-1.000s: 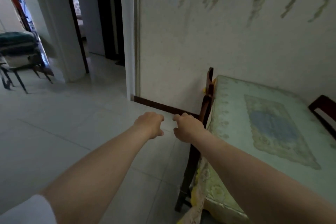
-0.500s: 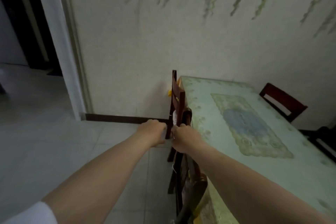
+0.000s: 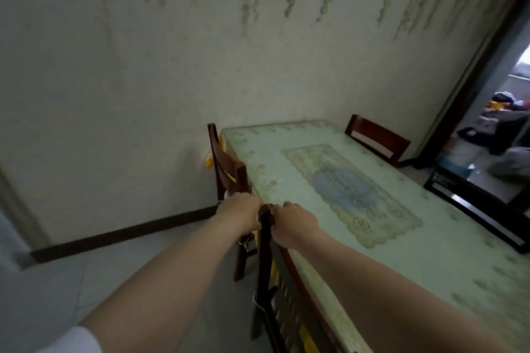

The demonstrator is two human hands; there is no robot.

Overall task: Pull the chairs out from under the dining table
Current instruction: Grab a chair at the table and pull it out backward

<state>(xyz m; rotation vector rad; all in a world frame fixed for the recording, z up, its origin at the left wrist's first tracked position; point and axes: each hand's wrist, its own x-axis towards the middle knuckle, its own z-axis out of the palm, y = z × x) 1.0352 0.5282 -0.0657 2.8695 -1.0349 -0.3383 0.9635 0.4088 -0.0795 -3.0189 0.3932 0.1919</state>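
Hands meet at the near chair [image 3: 265,252]'s top rail: left hand [image 3: 239,213] and right hand [image 3: 295,223] both curl closed around it. This chair sits tucked against the table [image 3: 430,238] edge, another chair [image 3: 226,169] just beyond. Best to pull straight back and level, away from the table, without snagging the cloth.

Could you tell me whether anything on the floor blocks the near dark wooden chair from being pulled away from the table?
Nothing visible does. Both the left hand and right hand grip the near dark wooden chair, and the pale tiled floor on its left looks bare.
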